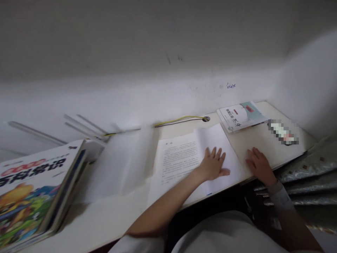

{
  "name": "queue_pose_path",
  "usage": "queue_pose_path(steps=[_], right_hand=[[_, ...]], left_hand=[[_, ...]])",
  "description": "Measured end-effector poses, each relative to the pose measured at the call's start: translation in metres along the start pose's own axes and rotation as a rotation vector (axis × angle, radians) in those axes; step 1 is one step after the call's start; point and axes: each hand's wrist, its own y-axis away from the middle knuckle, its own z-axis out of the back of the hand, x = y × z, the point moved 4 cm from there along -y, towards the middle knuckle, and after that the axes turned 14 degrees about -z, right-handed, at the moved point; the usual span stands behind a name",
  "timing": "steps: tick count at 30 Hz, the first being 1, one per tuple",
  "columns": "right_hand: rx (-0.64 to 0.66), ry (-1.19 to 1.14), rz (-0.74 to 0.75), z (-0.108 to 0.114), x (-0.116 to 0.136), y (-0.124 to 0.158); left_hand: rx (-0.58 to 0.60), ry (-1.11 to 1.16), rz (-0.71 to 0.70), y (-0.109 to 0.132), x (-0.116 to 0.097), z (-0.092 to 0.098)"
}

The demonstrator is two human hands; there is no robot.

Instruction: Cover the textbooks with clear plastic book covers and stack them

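Hands apart. Left hand point(214, 164): palm down, fingers spread, laid flat on a white page point(223, 140). Its forearm crosses the lower part of the adjoining printed page point(179, 158). Right hand point(259, 164): to the right of the white page, near the front edge of the desk point(105, 225), fingers loosely bent and close together; whether the fingertips press on the surface cannot be told. Grey band or cuff at the right wrist.

Both pages lie on the desk in front of the person. Printed page to the left: a short heading, then lines of small text, too fine to read. White page to the right, overlapping the print; its left edge is curved. Small blue mark at its lower edge.

Beyond the white page, toward the back: booklet point(240, 116), lying flat, white and teal cover with a red patch. To its right, near the desk's right end: a pixelated object point(283, 133), identity hidden. Behind the pages: round hole point(206, 119) with a yellow and a black cable point(181, 118) running left along the wall point(131, 95).

Left of the printed page: pale sheets point(110, 172), motion-blurred. Farther left: book stack point(31, 196), top cover brightly illustrated. Blue scribble point(231, 85) on the wall. Right of the desk, lower down: shiny silvery folds point(305, 175).
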Motion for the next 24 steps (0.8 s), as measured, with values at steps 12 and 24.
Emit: queue_pose_path(steps=[12,24], right_hand=[[0.122,-0.324,-0.018,-0.008,-0.019,-0.053],[0.216,-0.550,-0.163,-0.002,-0.018,-0.063]], left_hand=[[-0.017,0.088,-0.077,-0.033,-0.002,-0.005],[-0.063,0.090,-0.120,-0.035,-0.003,-0.008]])
